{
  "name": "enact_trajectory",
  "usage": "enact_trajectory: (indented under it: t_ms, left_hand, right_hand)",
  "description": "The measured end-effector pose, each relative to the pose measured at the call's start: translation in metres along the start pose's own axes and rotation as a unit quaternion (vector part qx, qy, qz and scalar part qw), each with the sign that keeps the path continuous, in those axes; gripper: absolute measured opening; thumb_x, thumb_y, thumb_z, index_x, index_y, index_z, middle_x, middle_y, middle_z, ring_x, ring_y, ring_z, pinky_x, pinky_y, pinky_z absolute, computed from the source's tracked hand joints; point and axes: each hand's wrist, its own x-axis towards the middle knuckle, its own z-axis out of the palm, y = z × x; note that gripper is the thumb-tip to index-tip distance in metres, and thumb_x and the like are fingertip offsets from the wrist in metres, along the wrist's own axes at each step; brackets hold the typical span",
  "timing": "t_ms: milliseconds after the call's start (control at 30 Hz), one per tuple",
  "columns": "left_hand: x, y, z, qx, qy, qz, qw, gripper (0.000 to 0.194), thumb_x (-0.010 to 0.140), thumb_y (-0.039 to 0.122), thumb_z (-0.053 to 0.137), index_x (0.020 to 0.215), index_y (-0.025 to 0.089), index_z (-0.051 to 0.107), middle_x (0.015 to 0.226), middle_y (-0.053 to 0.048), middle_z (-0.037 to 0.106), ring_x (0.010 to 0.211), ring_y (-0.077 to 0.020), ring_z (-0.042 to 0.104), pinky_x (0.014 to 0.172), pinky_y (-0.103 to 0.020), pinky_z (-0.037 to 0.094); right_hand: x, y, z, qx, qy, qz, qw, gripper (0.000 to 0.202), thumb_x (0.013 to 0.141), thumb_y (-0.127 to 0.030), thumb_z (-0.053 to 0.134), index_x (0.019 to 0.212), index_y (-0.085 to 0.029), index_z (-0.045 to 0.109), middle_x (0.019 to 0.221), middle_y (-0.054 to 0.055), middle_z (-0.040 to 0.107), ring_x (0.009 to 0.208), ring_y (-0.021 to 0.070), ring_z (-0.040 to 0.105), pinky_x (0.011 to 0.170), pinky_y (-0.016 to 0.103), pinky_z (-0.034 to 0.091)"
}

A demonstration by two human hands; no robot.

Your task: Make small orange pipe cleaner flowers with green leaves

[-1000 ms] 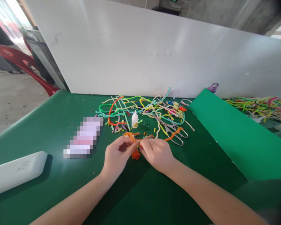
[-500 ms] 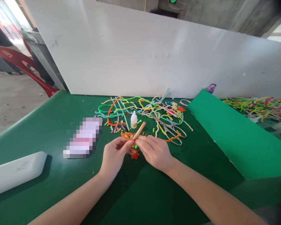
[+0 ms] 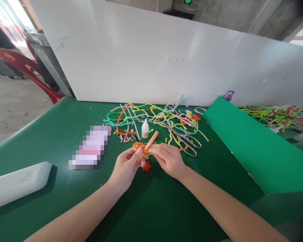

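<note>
My left hand [image 3: 127,166] is closed round a flat wooden stick [image 3: 151,141] that slants up to the right. Orange pipe cleaner [image 3: 138,145] loops around the stick, and its loose end comes out beyond my right hand [image 3: 169,159]. The fingers of that hand pinch the orange strand beside the stick. Just below the fingers is a red-orange flower shape [image 3: 146,166], with a bit of bright green above it. A small white bottle [image 3: 145,129] stands upright behind the stick.
Tangled colourful pipe cleaners [image 3: 141,109] lie behind my hands, with scissors [image 3: 183,137] at their right. A blurred phone-like object [image 3: 91,148] and a white case [image 3: 20,185] lie left. A green board [image 3: 257,148] is at right, a white panel [image 3: 166,60] at the back.
The orange strand's loose end on the right has become shorter as it is drawn in. My left fingers have shifted on the stick, and my right hand has moved slightly.
</note>
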Motion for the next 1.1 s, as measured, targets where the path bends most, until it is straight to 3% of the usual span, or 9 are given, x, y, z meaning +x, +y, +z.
enact_trajectory:
  t_ms: [133, 333, 467, 567, 800, 1000, 1100]
  left_hand:
    - [0.001, 0.000, 0.000, -0.003, 0.005, -0.009, 1.000, 0.016, 0.077, 0.026, 0.068, 0.075, 0.011, 0.064, 0.062, 0.001, 0.060, 0.050, -0.0028, 0.052, 0.051, -0.013, 0.044]
    - [0.003, -0.002, -0.004, -0.035, -0.013, -0.036, 0.999, 0.017, 0.075, 0.028, 0.070, 0.080, 0.012, 0.065, 0.063, -0.001, 0.064, 0.046, -0.0015, 0.050, 0.048, -0.011, 0.042]
    - [0.004, 0.001, -0.007, 0.006, -0.060, -0.028, 0.998, 0.017, 0.078, 0.029, 0.068, 0.073, 0.012, 0.066, 0.060, -0.001, 0.063, 0.044, -0.0020, 0.049, 0.047, -0.013, 0.040]
    - [0.004, 0.005, -0.009, 0.081, -0.103, -0.008, 0.991, 0.019, 0.079, 0.028, 0.065, 0.069, 0.013, 0.065, 0.061, -0.001, 0.064, 0.044, -0.0043, 0.051, 0.047, -0.017, 0.039]
    - [0.003, 0.011, -0.006, 0.213, -0.164, 0.019, 0.963, 0.019, 0.079, 0.031, 0.065, 0.069, 0.014, 0.065, 0.060, -0.001, 0.062, 0.042, -0.0070, 0.049, 0.047, -0.022, 0.038]
    - [0.004, 0.012, -0.005, 0.259, -0.156, 0.003, 0.953, 0.021, 0.075, 0.034, 0.067, 0.065, 0.016, 0.062, 0.058, -0.001, 0.062, 0.040, -0.0080, 0.049, 0.044, -0.022, 0.038]
    - [0.004, 0.013, -0.005, 0.273, -0.150, 0.004, 0.950, 0.020, 0.074, 0.034, 0.067, 0.065, 0.016, 0.062, 0.059, -0.001, 0.062, 0.040, -0.0085, 0.049, 0.043, -0.022, 0.039]
  right_hand:
    - [0.001, 0.001, 0.001, 0.040, 0.016, 0.041, 0.998, 0.016, 0.091, -0.017, 0.047, 0.100, -0.017, 0.061, 0.095, 0.005, 0.068, 0.089, 0.0122, 0.063, 0.080, 0.026, 0.051]
    - [0.002, 0.003, 0.001, 0.103, -0.010, 0.043, 0.994, 0.018, 0.091, -0.016, 0.048, 0.100, -0.019, 0.064, 0.095, 0.005, 0.068, 0.088, 0.0126, 0.061, 0.079, 0.027, 0.050]
    - [0.002, 0.008, 0.000, 0.127, -0.033, 0.051, 0.990, 0.019, 0.091, -0.022, 0.048, 0.097, -0.019, 0.066, 0.092, 0.005, 0.069, 0.086, 0.0133, 0.062, 0.076, 0.027, 0.050]
    - [0.001, 0.013, -0.003, 0.149, -0.070, 0.106, 0.981, 0.020, 0.089, -0.029, 0.053, 0.087, -0.017, 0.069, 0.078, 0.004, 0.068, 0.071, 0.0123, 0.061, 0.065, 0.024, 0.047]
    - [0.003, 0.020, -0.012, 0.283, -0.160, 0.218, 0.920, 0.026, 0.078, -0.039, 0.065, 0.070, -0.014, 0.067, 0.062, -0.001, 0.060, 0.054, 0.0075, 0.049, 0.049, 0.018, 0.036]
    - [0.004, 0.022, -0.010, 0.316, -0.204, 0.298, 0.877, 0.029, 0.070, -0.040, 0.070, 0.063, -0.013, 0.064, 0.053, -0.004, 0.049, 0.047, 0.0053, 0.038, 0.043, 0.018, 0.027]
    - [0.006, 0.024, -0.015, 0.361, -0.229, 0.329, 0.842, 0.030, 0.065, -0.036, 0.074, 0.060, -0.013, 0.056, 0.051, -0.007, 0.042, 0.045, 0.0037, 0.033, 0.042, 0.018, 0.024]
